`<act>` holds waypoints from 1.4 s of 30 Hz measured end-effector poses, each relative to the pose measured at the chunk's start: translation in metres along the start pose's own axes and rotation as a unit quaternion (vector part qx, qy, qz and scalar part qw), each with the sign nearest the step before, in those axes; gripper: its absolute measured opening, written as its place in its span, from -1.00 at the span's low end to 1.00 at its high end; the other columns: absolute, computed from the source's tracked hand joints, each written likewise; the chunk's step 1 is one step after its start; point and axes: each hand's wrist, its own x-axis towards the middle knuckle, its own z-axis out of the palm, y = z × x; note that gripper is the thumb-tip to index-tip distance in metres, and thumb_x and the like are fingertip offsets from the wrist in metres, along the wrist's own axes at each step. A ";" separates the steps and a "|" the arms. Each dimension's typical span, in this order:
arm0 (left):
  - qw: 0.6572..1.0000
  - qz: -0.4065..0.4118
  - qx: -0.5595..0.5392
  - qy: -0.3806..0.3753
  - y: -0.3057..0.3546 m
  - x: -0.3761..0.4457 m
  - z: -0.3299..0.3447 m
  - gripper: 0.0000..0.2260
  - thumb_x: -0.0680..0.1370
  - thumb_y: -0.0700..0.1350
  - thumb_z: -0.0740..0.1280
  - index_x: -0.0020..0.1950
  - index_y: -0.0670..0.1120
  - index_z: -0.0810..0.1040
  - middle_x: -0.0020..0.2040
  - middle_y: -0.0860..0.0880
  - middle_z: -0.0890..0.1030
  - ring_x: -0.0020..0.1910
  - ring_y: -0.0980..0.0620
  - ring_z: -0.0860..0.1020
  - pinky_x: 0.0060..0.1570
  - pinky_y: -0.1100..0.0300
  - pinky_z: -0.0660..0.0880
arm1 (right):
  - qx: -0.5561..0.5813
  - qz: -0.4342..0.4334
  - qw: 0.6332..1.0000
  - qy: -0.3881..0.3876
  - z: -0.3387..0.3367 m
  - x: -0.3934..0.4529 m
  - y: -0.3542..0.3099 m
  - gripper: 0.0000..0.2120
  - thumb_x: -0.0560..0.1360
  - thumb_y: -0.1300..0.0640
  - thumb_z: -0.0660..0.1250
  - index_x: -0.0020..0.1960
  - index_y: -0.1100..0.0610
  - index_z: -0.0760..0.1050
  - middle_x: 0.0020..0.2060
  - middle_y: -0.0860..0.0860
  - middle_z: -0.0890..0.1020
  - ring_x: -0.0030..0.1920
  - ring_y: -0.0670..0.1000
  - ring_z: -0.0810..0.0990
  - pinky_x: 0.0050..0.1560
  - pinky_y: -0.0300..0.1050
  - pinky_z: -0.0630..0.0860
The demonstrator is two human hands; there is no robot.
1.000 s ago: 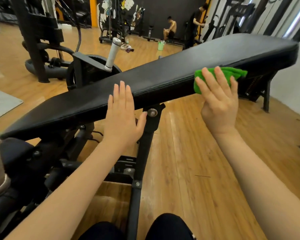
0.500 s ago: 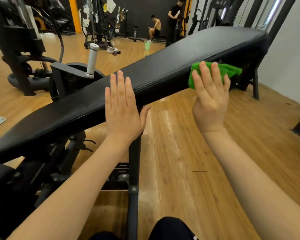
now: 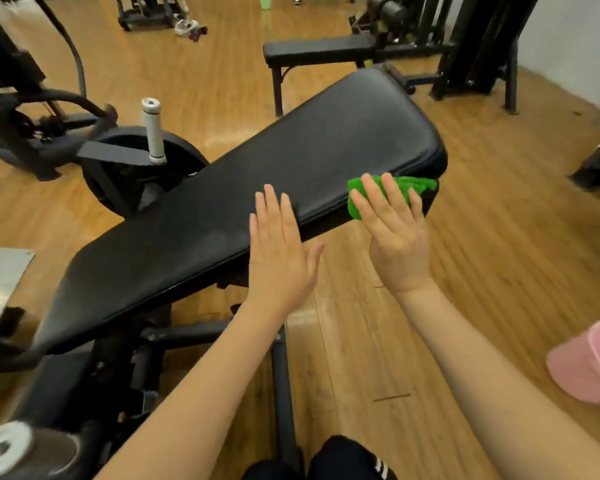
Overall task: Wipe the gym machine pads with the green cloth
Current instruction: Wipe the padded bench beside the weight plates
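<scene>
Against the near side edge of the black pad (image 3: 291, 174), the right hand (image 3: 392, 233) presses the green cloth (image 3: 395, 188) with straight fingers, likely to wipe that edge. Left hand (image 3: 278, 258) lies flat and released, bracing the pad. Cloth's underside and the pad's far side are hidden.

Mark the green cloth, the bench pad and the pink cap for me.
green cloth (image 3: 421, 184): head view, bare folds beyond the fingertips.
bench pad (image 3: 302, 168): head view, middle of the black top surface.
pink cap (image 3: 593, 365): head view, its crown.
</scene>
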 end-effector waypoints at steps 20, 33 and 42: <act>0.936 -0.175 -0.170 -0.255 0.126 0.127 -0.076 -0.47 0.70 -0.04 0.00 0.57 -0.20 -0.14 0.59 -0.13 -0.12 0.56 -0.06 -0.16 0.49 0.09 -0.14 | 0.379 0.347 0.834 -0.201 -0.097 0.058 0.056 -0.56 0.50 0.41 0.18 0.34 0.17 0.37 0.32 -0.04 0.39 0.39 0.00 0.33 0.40 -0.26 0.20; 0.949 -0.244 -0.143 -0.135 0.143 0.120 -0.053 -0.53 0.69 -0.11 0.01 0.58 -0.15 0.00 0.59 -0.07 0.04 0.56 0.03 -0.02 0.43 0.29 -0.17 | 0.494 0.349 0.725 -0.330 -0.081 0.072 0.108 -0.46 0.52 0.47 0.15 0.39 0.03 0.22 0.35 -0.25 0.22 0.43 -0.22 0.13 0.44 -0.26 0.12; 0.951 -0.238 -0.145 -0.135 0.145 0.121 -0.057 -0.50 0.66 -0.03 -0.03 0.58 -0.15 0.01 0.59 -0.07 0.05 0.56 0.02 -0.01 0.45 0.26 -0.14 | 0.484 0.430 0.701 -0.299 -0.014 0.131 0.139 -0.57 0.55 0.41 0.15 0.39 0.16 0.34 0.38 -0.06 0.34 0.43 -0.10 0.23 0.43 -0.20 0.18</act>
